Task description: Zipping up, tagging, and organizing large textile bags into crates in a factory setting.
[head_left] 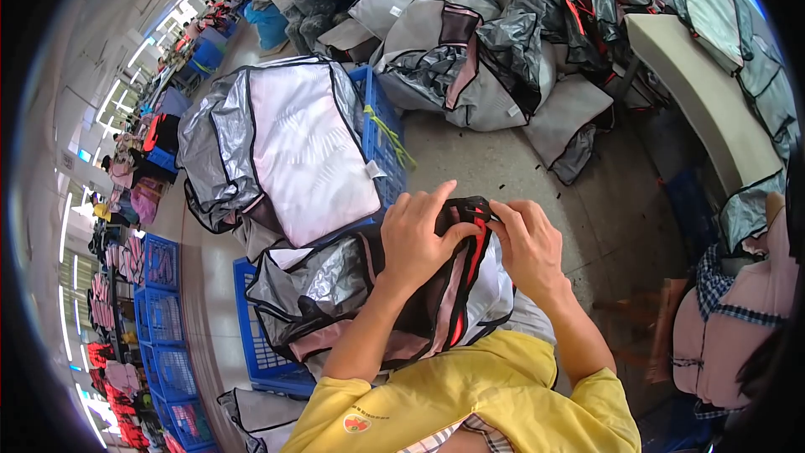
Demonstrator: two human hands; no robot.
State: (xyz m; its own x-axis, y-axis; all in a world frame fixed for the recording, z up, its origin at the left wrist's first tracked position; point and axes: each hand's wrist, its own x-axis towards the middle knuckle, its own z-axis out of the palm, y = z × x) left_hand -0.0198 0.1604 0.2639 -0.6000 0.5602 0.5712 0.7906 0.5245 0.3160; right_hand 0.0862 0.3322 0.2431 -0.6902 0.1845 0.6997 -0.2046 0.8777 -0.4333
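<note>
I've got a heap of grey and silver fabric pieces (pixel 495 42) along the top of the head view, some edged in black or red. Long beige table (pixel 713 92) to its right, bowed by the lens. Left of centre, a silver-and-white fabric bundle (pixel 306 151) sits over the upper blue crate (pixel 367 88).

Workpiece: the black-edged fabric piece (pixel 423 310), with dark mesh, pink and silver panels. It lies between my two forearms, right in front of the yellow shirt (pixel 495 369), its left part over the lower blue crate (pixel 245 302).

Left hand (pixel 419 231): part open, index finger pointing up and away, thumb laid across the workpiece's far black edge. I can't tell if the other fingers grip anything. Right hand (pixel 532 243): fingers curled, thumb and fingertips pinched closed on that same edge, just beside the left thumb.

Small stuff: red trim (pixel 478 256) runs down the workpiece from between the hands; yellow-green strap (pixel 387 130) on the upper crate; white tag (pixel 375 169) at the bundle's right edge.
</note>
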